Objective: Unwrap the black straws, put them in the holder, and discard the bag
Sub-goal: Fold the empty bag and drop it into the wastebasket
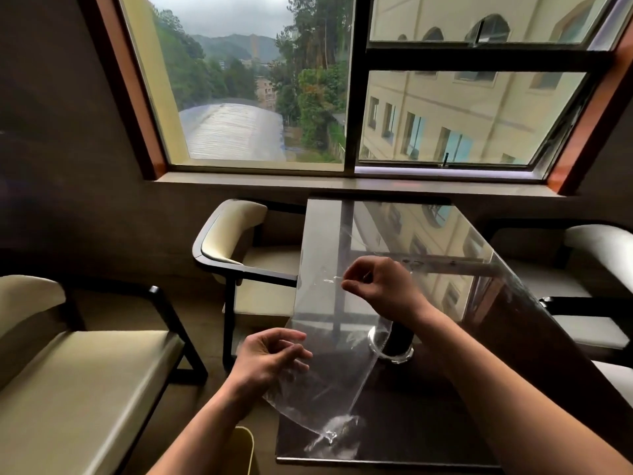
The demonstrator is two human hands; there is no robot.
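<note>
A clear, empty-looking plastic bag (329, 347) hangs over the left part of the dark glossy table (428, 423). My right hand (380, 286) pinches its upper edge, fingers closed on the film. My left hand (270, 361) touches the bag's lower left side with its fingers loosely curled; I cannot tell whether it grips the film. Behind the bag, under my right forearm, stands a round clear holder (394, 347) with black straws (400, 337) inside, partly hidden by the arm and the bag.
Cream-cushioned chairs stand to the left (239, 241), near left (85, 371) and right (596, 255) of the table. A window sill (342, 183) runs behind the table. A pale rim (246, 440), perhaps a bin, shows below the table's left edge.
</note>
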